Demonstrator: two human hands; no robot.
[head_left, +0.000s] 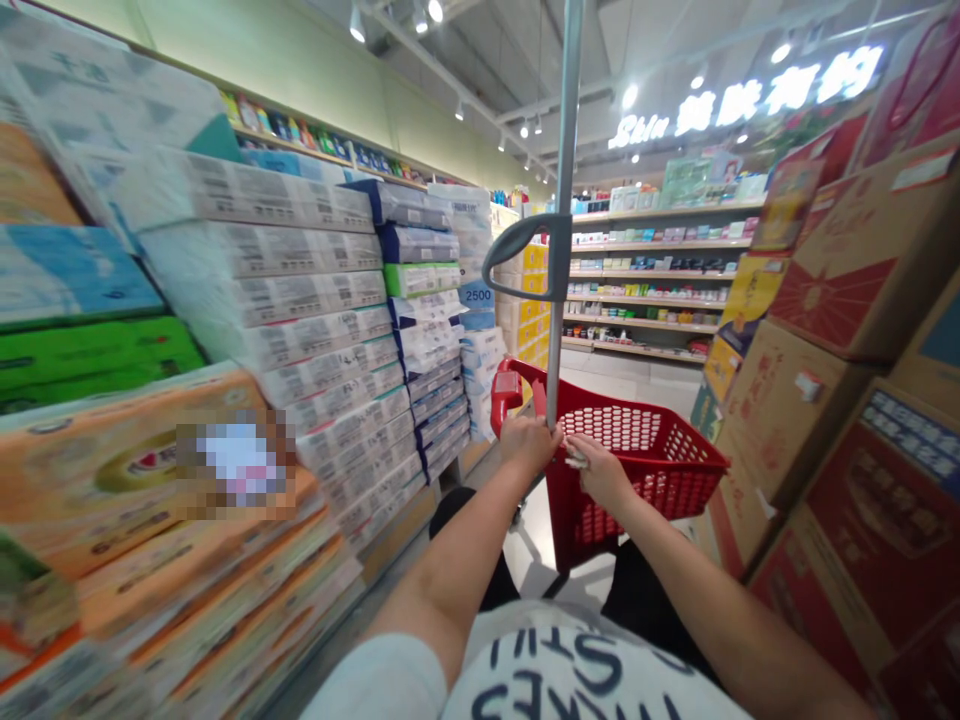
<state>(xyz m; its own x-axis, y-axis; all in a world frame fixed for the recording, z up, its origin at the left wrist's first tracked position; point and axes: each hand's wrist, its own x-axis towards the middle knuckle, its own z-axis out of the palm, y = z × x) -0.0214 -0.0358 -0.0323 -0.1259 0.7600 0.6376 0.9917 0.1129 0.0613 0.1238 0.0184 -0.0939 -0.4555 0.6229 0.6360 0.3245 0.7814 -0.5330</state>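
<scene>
Basket (red) just beyond right grip

This was a shop: wrapped packs stood stacked high on the left, cartons on the right, small goods filled far shelves, a lit sign glowed, and a red shopping basket stood near.

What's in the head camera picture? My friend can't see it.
A person's left hand and right hand are close together by a metal pole and red basket in a shop aisle. Stacked packs stand on the left, cardboard boxes on the right.
</scene>
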